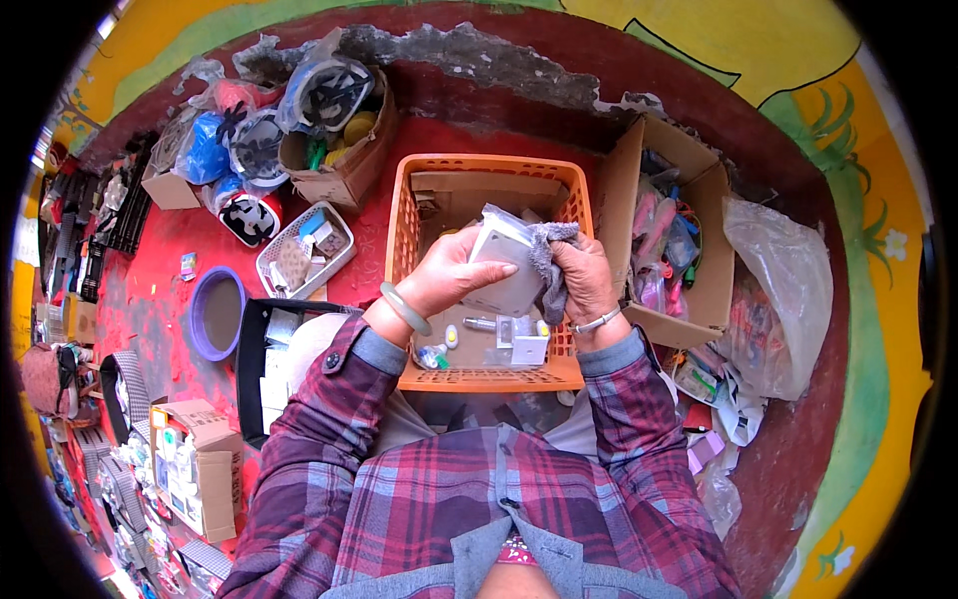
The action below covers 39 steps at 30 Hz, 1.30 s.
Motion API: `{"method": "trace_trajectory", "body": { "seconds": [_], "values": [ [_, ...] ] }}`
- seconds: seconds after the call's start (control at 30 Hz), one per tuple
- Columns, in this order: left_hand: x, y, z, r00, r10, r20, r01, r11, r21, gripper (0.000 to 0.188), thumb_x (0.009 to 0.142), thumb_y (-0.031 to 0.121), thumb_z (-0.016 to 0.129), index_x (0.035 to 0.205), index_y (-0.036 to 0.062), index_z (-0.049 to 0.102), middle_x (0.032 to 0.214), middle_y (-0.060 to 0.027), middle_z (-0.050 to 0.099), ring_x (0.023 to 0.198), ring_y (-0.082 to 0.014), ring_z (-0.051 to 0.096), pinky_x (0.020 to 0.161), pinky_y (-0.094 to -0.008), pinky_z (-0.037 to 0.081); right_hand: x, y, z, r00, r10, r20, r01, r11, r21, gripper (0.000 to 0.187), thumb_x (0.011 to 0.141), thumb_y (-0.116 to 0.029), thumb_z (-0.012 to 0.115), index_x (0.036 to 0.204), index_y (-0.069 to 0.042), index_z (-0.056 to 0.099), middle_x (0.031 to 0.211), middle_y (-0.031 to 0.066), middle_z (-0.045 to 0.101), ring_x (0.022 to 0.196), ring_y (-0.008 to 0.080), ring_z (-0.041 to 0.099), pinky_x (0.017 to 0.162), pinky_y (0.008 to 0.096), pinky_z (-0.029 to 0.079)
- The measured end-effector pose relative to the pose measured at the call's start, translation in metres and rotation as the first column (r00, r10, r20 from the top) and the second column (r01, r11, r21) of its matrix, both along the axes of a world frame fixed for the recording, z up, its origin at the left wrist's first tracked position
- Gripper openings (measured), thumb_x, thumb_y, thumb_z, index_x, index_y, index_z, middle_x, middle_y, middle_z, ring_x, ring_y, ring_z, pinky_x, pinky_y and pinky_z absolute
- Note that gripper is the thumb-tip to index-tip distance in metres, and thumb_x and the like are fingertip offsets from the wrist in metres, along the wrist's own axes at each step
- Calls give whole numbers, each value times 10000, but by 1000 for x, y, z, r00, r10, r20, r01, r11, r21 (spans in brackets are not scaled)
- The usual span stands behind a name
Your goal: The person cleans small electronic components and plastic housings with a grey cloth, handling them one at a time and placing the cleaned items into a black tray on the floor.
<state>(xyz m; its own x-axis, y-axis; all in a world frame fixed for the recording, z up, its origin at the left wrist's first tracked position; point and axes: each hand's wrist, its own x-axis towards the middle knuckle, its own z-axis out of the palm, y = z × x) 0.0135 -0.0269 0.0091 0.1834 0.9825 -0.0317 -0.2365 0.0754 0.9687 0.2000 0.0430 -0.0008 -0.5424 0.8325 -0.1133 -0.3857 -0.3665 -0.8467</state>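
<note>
Taking the basket's middle as the clock centre and the wearer at 6, the pack [507,282], a white flat thing in clear plastic, is held up over the orange basket [489,379], close to the centre. The left hand [459,275] comes in from 8 o'clock and pinches it, thumb lying on the near face and fingers mostly hidden behind. The right hand [589,280], in from 4, has its fingers closed on a grey cloth [552,262] bunched against the pack's 2 o'clock edge.

The step in hand looks like wiping the pack. The next move seems to call for a steady left pinch and a light right-hand stroke towards 9, so that the loose plastic does not ruck up.

Lower in the basket lie 1 white box [529,349] at 5 and a small bag [432,356] with green in it at 7. Outside, a purple bowl [199,324] sits near 9, and an open carton [621,180] of mixed goods between 2 and 3.
</note>
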Motion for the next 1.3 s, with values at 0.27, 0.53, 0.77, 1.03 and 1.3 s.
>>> {"method": "trace_trajectory", "body": {
  "seconds": [0.27,0.53,0.77,1.03,1.3],
  "values": [
    [7,0,0,996,-28,84,32,999,-42,399,825,147,688,1172,12,545,1065,-42,618,964,-123,576,858,-273,458,-4,-6,4,877,-443,187,312,821,478,135,877,-46,568,971,10,647,832,24,648,739,88,583,688,215,473],
    [-1,-6,-4,996,-95,-3,93,987,-134,369,804,169,711,1109,1,588,1036,-48,631,947,-114,575,848,-265,456,57,49,14,974,-223,-43,227,964,139,271,906,-231,568,1076,-23,603,950,76,649,820,168,624,738,297,504],
    [-1,-1,-11,911,-226,-344,194,973,-127,389,754,273,715,1019,10,604,925,-108,651,863,-182,608,792,-313,468,18,21,21,935,323,146,-340,934,113,534,783,-275,714,1209,1,547,1153,57,583,1026,139,559,896,262,442],
    [2,-2,-6,822,-259,-507,240,965,-104,334,737,201,725,990,11,618,885,-89,658,821,-156,596,764,-313,478,-10,-11,8,802,-380,460,-303,406,862,149,748,-96,687,875,-49,625,763,98,583,696,253,592,622,316,472],
    [6,-2,-1,814,-236,-530,219,971,-95,400,724,253,720,1013,0,609,897,-142,660,844,-228,633,764,-337,484,-11,-13,3,665,-660,349,-217,277,936,118,799,-163,660,840,-53,644,700,125,592,653,331,591,584,373,482]
  ]
}}
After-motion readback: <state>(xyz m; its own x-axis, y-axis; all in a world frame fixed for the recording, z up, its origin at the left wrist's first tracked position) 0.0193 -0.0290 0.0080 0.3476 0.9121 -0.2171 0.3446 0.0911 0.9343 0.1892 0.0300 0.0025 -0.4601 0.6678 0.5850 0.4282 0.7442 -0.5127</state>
